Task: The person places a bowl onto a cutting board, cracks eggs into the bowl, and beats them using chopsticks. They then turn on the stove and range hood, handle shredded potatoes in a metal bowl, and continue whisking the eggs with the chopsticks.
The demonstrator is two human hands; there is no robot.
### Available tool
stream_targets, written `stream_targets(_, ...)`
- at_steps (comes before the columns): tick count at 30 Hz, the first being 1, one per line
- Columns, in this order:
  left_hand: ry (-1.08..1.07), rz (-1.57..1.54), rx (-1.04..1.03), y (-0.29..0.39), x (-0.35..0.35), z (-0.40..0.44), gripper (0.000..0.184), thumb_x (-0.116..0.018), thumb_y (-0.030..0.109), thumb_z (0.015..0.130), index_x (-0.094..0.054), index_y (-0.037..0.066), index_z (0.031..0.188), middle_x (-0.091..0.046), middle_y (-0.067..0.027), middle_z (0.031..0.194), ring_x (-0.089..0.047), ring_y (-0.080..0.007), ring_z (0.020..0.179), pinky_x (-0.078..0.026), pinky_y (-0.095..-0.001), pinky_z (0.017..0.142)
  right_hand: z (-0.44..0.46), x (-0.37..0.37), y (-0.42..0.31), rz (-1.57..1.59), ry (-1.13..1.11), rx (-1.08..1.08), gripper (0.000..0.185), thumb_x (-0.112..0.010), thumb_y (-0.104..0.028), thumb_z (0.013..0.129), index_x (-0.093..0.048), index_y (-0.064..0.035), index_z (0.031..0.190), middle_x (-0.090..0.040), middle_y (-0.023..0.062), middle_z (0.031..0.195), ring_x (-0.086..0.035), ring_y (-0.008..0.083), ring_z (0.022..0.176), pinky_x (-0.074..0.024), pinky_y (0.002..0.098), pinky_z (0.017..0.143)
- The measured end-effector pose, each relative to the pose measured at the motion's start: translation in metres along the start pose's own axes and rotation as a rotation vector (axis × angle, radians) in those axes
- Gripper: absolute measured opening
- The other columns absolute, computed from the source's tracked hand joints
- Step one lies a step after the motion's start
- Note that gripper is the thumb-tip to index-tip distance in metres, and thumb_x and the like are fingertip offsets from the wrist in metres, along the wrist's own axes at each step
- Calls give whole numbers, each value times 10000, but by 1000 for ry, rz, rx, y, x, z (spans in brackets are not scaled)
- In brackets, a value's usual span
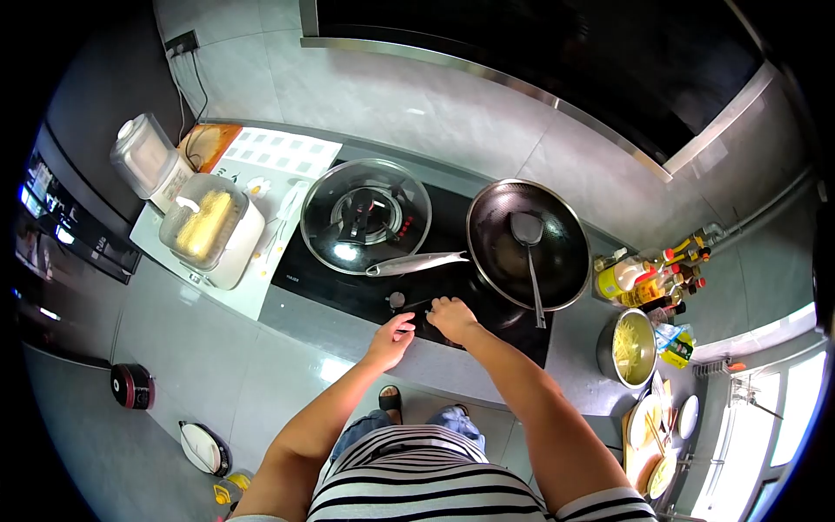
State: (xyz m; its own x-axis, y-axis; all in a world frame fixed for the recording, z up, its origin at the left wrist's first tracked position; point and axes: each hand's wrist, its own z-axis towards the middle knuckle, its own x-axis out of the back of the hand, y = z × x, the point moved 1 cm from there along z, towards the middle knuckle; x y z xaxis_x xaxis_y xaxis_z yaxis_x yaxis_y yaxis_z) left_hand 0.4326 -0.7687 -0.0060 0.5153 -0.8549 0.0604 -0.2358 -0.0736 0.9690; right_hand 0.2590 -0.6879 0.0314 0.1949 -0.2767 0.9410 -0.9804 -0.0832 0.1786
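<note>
My right hand (453, 320) is at the front of the black glass cooktop (348, 297), its fingers closed on a stove knob that they mostly hide. Close by on the left, my left hand (393, 341) is held over the front edge with loosely bent fingers and nothing in it. A round knob (397, 300) shows just beyond it. On the left burner sits a frying pan (417, 264) under a glass lid (322, 213). The dark wok (496, 222) stands on the right burner, with a spatula (527, 229) resting in it.
Left on the counter are a scale-like white appliance (239, 252) with a container of noodles (204, 228) and a blender (143, 157). To the right stand sauce bottles (635, 277), a metal bowl of shredded food (628, 348) and plates (645, 422). A range hood (557, 70) hangs above.
</note>
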Motion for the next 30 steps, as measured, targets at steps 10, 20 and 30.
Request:
stream_targets(10,1,-23,17,12,1,-1,423,-580,87,876,-488,69,1288,-631,-110,1085,-611,-158,836,-498,-280,764,3,-5,-1,-12,19,-20,162,-565,-168,803,-674,-129,916,-590,75,970,-602,214,897,-480,332,732)
stream_targets(20,-7,-26,20,13,3,-2,416,-580,85,877,-496,73,1284,-631,-100,1084,-608,-146,835,-492,-266,774,3,-1,-2,-25,-30,-24,166,-570,-167,813,-670,-132,941,-592,85,985,-621,219,892,-485,332,732)
stream_targets(30,-20,-18,17,15,3,-3,412,-582,83,879,-498,73,1282,-634,-95,1079,-607,-136,830,-490,-262,773,1,0,-2,-45,-50,-22,185,-559,-174,825,-664,-138,974,-585,82,1000,-628,209,869,-480,326,723)
